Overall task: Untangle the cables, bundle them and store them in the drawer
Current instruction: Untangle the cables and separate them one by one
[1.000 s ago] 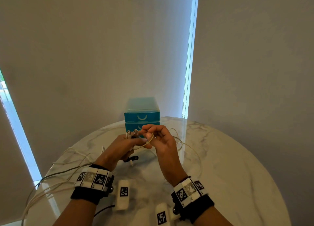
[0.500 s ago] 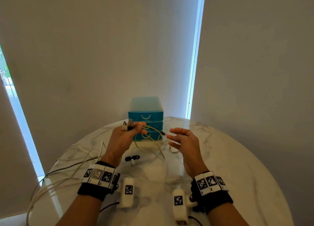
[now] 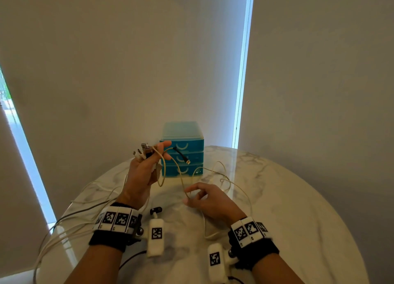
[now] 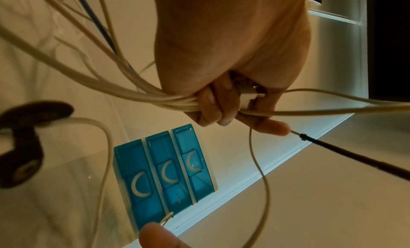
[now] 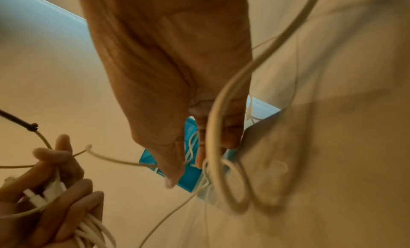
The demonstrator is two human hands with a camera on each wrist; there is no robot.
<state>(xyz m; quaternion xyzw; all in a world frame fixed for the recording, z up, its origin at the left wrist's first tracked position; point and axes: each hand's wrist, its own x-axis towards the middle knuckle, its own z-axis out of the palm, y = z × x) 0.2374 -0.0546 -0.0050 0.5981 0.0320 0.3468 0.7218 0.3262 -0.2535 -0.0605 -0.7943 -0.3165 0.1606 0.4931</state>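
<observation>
My left hand (image 3: 149, 163) is raised in front of the blue three-drawer unit (image 3: 185, 153) and grips a bunch of white cables (image 4: 177, 101) just below their connectors (image 3: 142, 151). A black-tipped cable end (image 3: 181, 155) sticks out past its forefinger. A thin cream cable (image 3: 178, 172) droops from this hand to my right hand (image 3: 188, 197), which pinches it between thumb and forefinger low over the table. In the right wrist view the thin cable (image 5: 188, 153) runs between the right hand's fingertips (image 5: 173, 174). All three drawers (image 4: 164, 174) are closed.
The round marble table (image 3: 287, 209) holds loose cable loops (image 3: 223, 177) right of the drawer unit. Long cables (image 3: 64, 226) trail off the table's left edge. A small black piece on a white cable (image 3: 156, 210) lies between my wrists. Walls stand close behind.
My right hand, open and level with the left half a second ago, has dropped toward the table and pinched the thin cable. The left hand has lifted the bunch slightly.
</observation>
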